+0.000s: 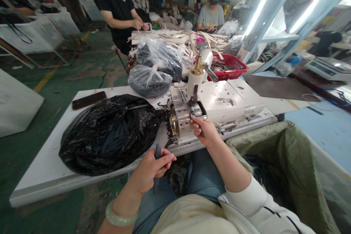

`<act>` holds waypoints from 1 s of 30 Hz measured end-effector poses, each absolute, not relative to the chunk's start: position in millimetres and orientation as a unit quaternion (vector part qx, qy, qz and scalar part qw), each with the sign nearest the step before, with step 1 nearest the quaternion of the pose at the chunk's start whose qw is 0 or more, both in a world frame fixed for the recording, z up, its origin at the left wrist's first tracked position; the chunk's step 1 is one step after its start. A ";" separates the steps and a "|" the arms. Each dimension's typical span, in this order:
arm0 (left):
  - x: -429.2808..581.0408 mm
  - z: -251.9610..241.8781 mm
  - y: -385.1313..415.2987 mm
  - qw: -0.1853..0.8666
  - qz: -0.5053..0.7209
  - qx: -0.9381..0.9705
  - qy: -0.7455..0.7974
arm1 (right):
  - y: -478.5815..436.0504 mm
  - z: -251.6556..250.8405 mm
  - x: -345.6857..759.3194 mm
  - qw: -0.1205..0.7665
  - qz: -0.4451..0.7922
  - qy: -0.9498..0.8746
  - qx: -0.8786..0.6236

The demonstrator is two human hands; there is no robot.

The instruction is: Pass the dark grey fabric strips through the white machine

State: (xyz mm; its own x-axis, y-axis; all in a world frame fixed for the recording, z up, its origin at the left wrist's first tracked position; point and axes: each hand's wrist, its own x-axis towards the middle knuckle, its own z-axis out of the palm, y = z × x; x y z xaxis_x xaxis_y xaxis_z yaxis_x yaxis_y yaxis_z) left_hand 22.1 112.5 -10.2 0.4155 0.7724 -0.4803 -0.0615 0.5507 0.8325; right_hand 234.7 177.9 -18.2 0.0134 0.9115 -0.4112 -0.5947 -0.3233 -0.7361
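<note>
My left hand (153, 170) is closed around a dark strap (158, 151) just below the table edge, near my lap. My right hand (204, 131) pinches a dark strap end (195, 119) at the front of a white cutting machine (208, 104) on the table. The machine has a brass fitting on top. A large open black plastic bag (109, 135) full of dark straps lies on the white table (46, 164) to the left of the machine.
A phone (89, 99) lies at the table's far left edge. Two clear bags of dark straps (153, 69), a red basket (229, 66) and pale strips sit behind. A green sack (287, 164) hangs open at right. One person stands and another sits beyond the table.
</note>
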 end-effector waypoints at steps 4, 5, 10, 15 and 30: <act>23.1 -11.0 113.4 0.758 0.290 0.373 0.450 | 181.9 -13.1 230.4 0.590 0.653 -0.147 -0.452; 23.7 -10.9 114.0 0.763 0.301 0.361 0.444 | 179.4 -13.1 231.4 0.608 0.628 -0.148 -0.463; 26.6 -5.3 120.8 0.830 0.367 0.236 0.348 | 117.7 -32.2 293.8 0.641 0.299 -0.244 -0.663; 31.6 1.4 128.2 0.872 0.364 0.165 0.281 | 23.8 -62.7 408.6 0.243 0.007 -0.362 -0.900; 59.4 -16.8 118.7 0.708 0.533 0.243 0.394 | 79.1 -28.8 170.9 0.322 0.673 -0.449 -0.492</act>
State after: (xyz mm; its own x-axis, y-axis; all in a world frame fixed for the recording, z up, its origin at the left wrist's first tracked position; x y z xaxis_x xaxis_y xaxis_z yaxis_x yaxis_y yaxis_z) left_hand 59.4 118.7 -16.8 0.1208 0.9468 -0.2982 -0.5640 0.3127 0.7643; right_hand 170.9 79.1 -28.8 -0.3097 0.8748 -0.3725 0.0088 -0.3891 -0.9212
